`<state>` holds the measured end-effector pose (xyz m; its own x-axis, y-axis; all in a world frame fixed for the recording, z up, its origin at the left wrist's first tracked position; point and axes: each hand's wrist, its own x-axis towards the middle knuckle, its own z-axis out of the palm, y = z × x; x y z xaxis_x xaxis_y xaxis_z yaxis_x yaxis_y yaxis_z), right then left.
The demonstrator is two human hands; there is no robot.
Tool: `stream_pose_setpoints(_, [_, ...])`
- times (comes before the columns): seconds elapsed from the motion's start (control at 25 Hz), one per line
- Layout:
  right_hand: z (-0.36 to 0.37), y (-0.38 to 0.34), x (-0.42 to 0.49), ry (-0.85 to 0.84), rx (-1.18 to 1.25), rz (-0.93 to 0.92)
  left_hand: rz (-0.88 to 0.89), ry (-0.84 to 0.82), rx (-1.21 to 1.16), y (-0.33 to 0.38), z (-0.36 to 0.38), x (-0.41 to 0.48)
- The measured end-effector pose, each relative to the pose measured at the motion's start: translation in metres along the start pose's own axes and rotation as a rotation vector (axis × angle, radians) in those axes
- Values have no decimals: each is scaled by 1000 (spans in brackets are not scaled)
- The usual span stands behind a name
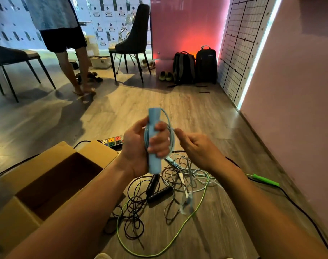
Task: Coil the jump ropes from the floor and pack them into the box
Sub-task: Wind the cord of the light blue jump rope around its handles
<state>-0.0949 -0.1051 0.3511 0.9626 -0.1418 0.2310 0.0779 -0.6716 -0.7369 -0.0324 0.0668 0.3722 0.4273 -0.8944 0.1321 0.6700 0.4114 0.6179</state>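
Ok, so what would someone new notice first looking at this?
Dead centre, the left hand grips a pale blue handle upright, with the blue cord looped round it and the right hand pinching that cord. Below them a tangle of ropes, black, green and pale, sprawls on the wooden floor. An open cardboard box sits at lower left.

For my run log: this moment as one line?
coiling | left hand grips blue handle | right hand pinches blue rope | box open | other ropes on floor
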Motion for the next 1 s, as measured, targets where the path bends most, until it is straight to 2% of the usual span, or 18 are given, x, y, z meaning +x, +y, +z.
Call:
stream_pose_setpoints(0.12, [6,6,0,-187,-221,85,332,124,-186,5,-1,5])
stream_pose_setpoints(0.24, [4,11,-5,-372,-346,240,571,393,-86,13,-10,9])
stream_pose_setpoints(0.36, [1,4,-8,-322,-304,238,645,711,146,15,-25,12])
stream_pose_setpoints(0.44, [1,-4,-7,-229,-331,174,613,849,502,12,-28,11])
stream_pose_setpoints(0.52, [2,-8,-6,-133,-398,112,457,842,1102,5,-29,10])
stream_pose_setpoints(0.56, [2,-9,-6,-85,-432,85,301,781,1391,0,-31,9])
stream_pose_setpoints(0.6, [2,-9,-6,-42,-467,63,123,721,1591,-6,-32,10])
stream_pose_setpoints(0.64, [1,-8,-6,-5,-501,48,-27,672,1676,-10,-32,10])
stream_pose_setpoints(0.84, [-3,-11,-11,146,-591,51,-500,476,1563,-21,-18,10])
stream_pose_setpoints(0.92, [-10,-7,-10,215,-573,92,-651,375,1329,-21,-15,8])
stream_pose_setpoints(1.0, [-17,1,-10,253,-538,125,-685,270,983,-18,-11,4])
